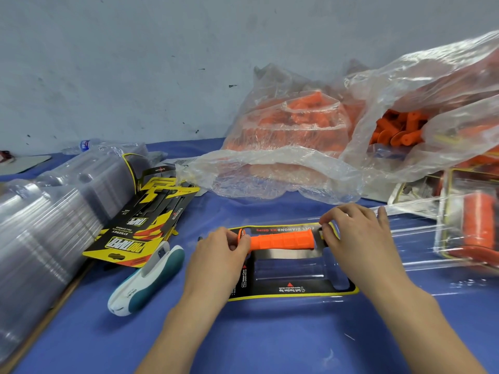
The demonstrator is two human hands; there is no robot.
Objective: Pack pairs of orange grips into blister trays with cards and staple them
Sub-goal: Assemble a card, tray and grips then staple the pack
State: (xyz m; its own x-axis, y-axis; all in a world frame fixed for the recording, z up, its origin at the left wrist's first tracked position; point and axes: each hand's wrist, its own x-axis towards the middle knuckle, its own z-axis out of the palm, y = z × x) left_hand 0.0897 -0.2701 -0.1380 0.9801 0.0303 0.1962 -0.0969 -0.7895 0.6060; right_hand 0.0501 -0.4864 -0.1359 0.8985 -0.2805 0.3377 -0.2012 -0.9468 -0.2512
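Head view: square-patterned bright orange grip (280, 240), flanged at one end.

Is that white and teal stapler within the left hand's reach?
Probably yes: the stapler lies just left of the left hand, nothing between them, though that hand pinches the orange grip.

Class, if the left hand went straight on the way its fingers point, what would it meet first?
The orange grip: the left hand pinches its flanged end, so going on would likely just push that grip.

Matt orange grip (280, 240), glossy tray (297, 271)
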